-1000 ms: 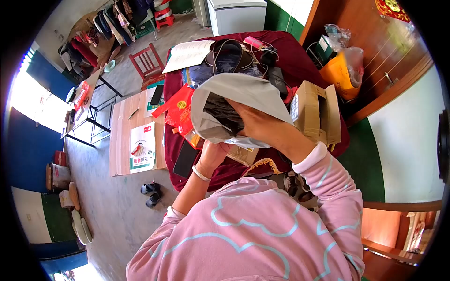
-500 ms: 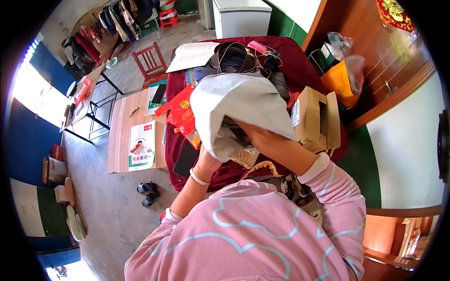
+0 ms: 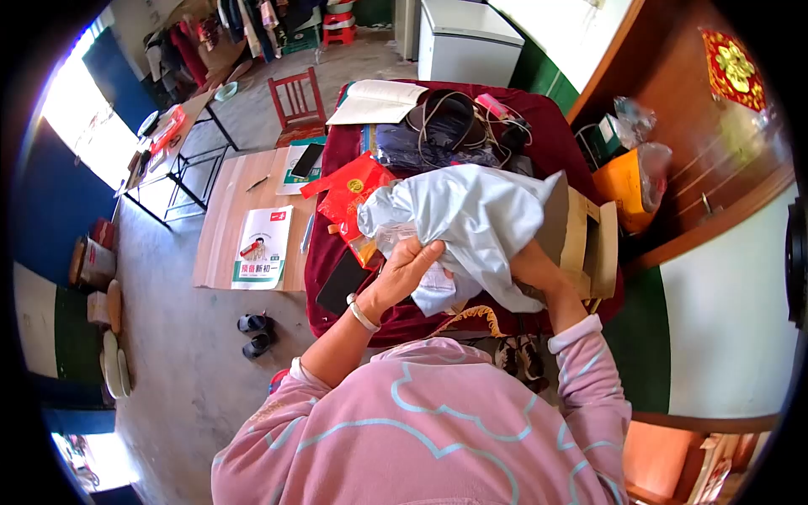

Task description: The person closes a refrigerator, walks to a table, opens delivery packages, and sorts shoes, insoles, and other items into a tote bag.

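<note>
A crumpled pale grey plastic bag (image 3: 484, 215) is held over the near part of the cloth-covered table. My left hand (image 3: 406, 273) is closed on its near left side, thumb on top, with a clear label pouch beside the fingers. My right hand (image 3: 532, 268) reaches under or into the bag's right side; its fingers are hidden by the plastic. Left of the bag lies a red plastic packet (image 3: 349, 195) with a gold emblem. A black phone (image 3: 341, 284) lies near my left wrist.
An open cardboard box (image 3: 596, 244) stands right of the bag. Behind it are a dark folded garment (image 3: 421, 145), cables and an open notebook (image 3: 374, 103). A wooden table (image 3: 220, 227) with a booklet (image 3: 263, 244) adjoins on the left. A red chair (image 3: 299, 99) stands beyond.
The bag has gone from spread open and raised to lower and crumpled. My left hand now shows on top of its near side. My right hand has moved right, to the bag's edge.
</note>
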Demonstrator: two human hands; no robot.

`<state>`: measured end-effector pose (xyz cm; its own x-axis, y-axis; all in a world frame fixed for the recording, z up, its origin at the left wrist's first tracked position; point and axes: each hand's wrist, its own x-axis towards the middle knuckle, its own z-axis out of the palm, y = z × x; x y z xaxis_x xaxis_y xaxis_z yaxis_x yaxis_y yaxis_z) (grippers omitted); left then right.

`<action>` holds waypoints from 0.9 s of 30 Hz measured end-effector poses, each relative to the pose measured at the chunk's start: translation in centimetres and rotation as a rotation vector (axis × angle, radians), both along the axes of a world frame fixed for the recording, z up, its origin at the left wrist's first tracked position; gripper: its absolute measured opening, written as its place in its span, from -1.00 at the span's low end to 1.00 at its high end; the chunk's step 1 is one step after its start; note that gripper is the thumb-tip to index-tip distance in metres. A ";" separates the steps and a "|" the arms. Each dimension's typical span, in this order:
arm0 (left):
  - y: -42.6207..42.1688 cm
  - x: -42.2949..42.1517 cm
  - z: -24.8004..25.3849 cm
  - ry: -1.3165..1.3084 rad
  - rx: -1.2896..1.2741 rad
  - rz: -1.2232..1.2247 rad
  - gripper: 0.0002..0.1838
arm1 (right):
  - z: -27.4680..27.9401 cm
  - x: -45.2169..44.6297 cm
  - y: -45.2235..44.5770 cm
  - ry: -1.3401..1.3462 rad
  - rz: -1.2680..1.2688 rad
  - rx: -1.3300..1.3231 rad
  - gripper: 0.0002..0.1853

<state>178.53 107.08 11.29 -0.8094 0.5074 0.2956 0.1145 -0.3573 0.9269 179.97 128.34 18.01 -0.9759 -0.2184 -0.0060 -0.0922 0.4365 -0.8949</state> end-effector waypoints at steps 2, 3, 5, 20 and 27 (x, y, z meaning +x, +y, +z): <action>-0.1 0.2 0.8 -0.005 -0.054 -0.046 -0.67 | -0.9 0.1 -0.2 0.008 -0.061 -0.154 -0.20; 0.0 0.4 1.6 -0.008 -0.066 -0.079 -0.66 | -1.3 0.1 -0.3 0.024 -0.088 -0.227 -0.20; 0.0 0.8 2.7 -0.019 -0.073 -0.113 -0.66 | -1.7 0.1 -0.8 0.055 -0.132 -0.343 -0.21; -1.9 -2.5 0.3 -0.344 0.148 0.409 -0.53 | -1.4 1.5 0.6 0.194 -0.309 -0.534 -0.24; -4.0 -3.5 -2.5 -0.322 0.157 0.500 -0.64 | -0.4 2.5 0.5 0.302 -0.342 -0.471 -0.25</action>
<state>175.04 103.07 8.82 -0.9992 0.0133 0.0372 0.0267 -0.4673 0.8837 182.43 128.88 17.65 -0.9343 0.1927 0.2999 -0.2952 0.0532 -0.9539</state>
